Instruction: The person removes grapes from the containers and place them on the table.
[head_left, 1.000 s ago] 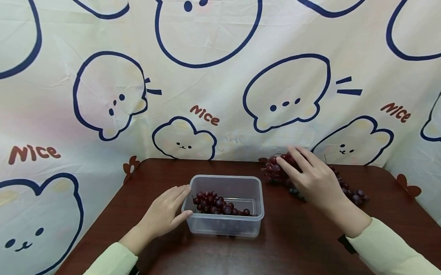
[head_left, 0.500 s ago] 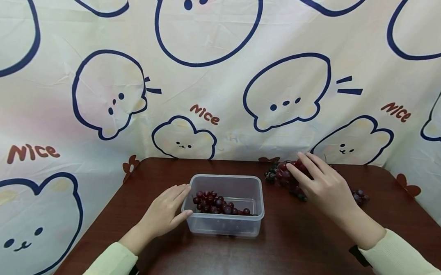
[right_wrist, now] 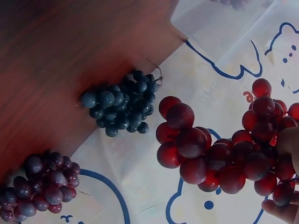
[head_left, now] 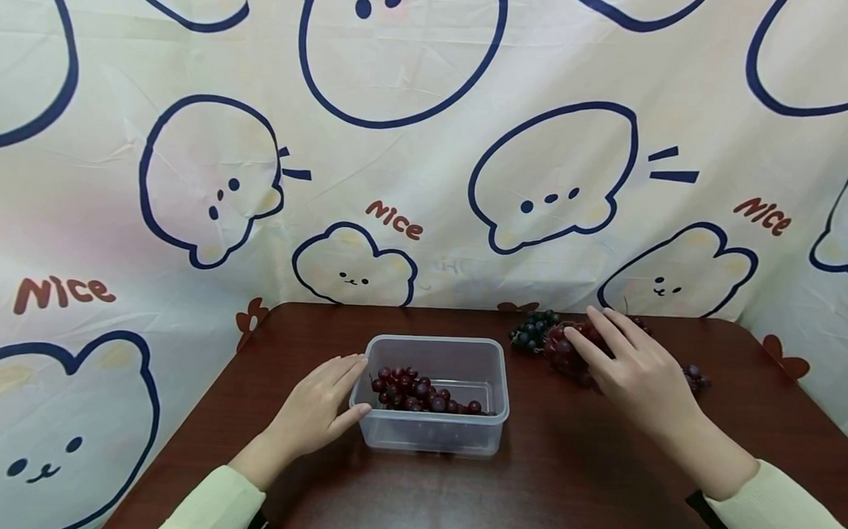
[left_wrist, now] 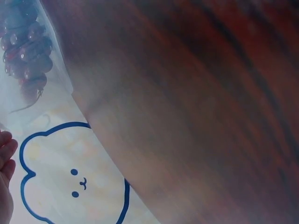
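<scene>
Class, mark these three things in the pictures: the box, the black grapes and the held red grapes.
Box (head_left: 431, 436): head view, on its front wall.
Black grapes (right_wrist: 122, 105): right wrist view, middle of the bunch.
Held red grapes (right_wrist: 223, 156): right wrist view, near the middle of the visible bunch.

Right grip (head_left: 639, 380) and red grapes (head_left: 565, 353) shifted rightward and nearer, dark grapes (head_left: 531, 332) now uncovered at their left

We hold our left hand (head_left: 313, 406) back upward, its fingers (head_left: 343, 371) nearly straight and its thumb (head_left: 349, 420) spread apart. Our right hand (head_left: 639, 376) extends farther forward, back upward too, with its fingers bent in a grip. Both our pale green sleeves (head_left: 783, 505) slant inward.
</scene>
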Available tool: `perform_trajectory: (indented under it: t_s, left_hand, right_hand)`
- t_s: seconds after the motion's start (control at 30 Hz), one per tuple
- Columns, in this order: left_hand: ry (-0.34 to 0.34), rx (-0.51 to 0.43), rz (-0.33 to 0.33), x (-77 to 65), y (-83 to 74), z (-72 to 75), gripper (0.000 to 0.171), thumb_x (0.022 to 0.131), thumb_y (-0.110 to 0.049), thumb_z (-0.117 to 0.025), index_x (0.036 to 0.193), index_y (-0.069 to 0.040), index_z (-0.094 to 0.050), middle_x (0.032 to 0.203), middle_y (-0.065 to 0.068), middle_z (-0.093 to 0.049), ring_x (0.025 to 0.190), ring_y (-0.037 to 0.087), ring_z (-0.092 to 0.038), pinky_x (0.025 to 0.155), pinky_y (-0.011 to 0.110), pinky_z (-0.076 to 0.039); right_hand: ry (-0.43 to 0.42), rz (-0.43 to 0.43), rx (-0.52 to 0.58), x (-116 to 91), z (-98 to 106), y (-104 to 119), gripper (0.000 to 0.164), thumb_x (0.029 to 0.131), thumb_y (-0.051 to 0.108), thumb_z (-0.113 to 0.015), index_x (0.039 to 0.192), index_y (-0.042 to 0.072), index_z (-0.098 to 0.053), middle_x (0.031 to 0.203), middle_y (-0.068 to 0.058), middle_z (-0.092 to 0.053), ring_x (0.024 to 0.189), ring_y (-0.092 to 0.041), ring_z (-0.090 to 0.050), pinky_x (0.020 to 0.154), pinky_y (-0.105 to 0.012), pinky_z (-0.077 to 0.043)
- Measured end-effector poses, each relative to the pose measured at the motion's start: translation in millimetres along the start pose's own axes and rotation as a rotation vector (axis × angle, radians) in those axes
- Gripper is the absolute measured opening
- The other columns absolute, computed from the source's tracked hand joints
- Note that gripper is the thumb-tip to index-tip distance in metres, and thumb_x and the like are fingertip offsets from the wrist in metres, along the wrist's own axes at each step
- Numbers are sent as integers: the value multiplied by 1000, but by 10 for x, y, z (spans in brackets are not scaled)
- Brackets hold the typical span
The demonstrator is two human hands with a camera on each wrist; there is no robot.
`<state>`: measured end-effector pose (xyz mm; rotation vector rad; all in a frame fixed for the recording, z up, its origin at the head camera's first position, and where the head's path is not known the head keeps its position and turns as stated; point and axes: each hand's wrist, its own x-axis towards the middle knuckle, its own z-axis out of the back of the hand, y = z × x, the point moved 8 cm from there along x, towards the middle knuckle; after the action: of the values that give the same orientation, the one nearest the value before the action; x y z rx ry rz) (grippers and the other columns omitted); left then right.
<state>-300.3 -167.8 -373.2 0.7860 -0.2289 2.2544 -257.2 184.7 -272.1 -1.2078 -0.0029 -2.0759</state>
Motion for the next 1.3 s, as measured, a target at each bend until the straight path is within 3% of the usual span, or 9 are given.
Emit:
perform_trajectory:
  t_s: [0.27, 0.53, 0.97, 1.3]
  left_hand:
    - [-2, 5, -4, 7, -1, 3, 79, 101, -60, -25, 131, 6, -57, 130, 20, -58, 120, 32, -55, 101, 50, -42]
    - [-8, -4, -12, 12, -1, -4, 79, 101, -60, -26, 130, 7, -57, 130, 20, -58, 119, 33, -55, 99, 52, -43]
    - [4, -5, -4, 21, 1, -4, 80, 100, -61, -25, 130, 6, -57, 130, 20, -58, 119, 33, -55, 101, 50, -42]
    - [-4, 2, -7, 1, -4, 0, 79, 101, -60, -26, 131, 6, -57, 130, 20, -58, 119, 33, -55, 101, 50, -42]
  right_hand:
    - [73, -19, -15, -151, 4, 19, 52, 110, 24, -20, 120, 4, -67, 123, -28, -59, 107, -44, -59, 78, -56, -53]
    - [74, -26, -13, -268, 20, 72, 55, 109, 17, -15, 118, 5, -68, 122, -27, -60, 104, -44, -60, 73, -57, -54]
    - [114, -21, 13, -490, -150, 111, 58, 109, 20, -15, 116, 4, -69, 120, -27, -61, 103, -44, -60, 69, -54, -55]
    - [89, 13, 40, -574, -318, 129, 56, 109, 23, -17, 113, 4, -70, 115, -27, -63, 99, -44, -62, 66, -54, -55]
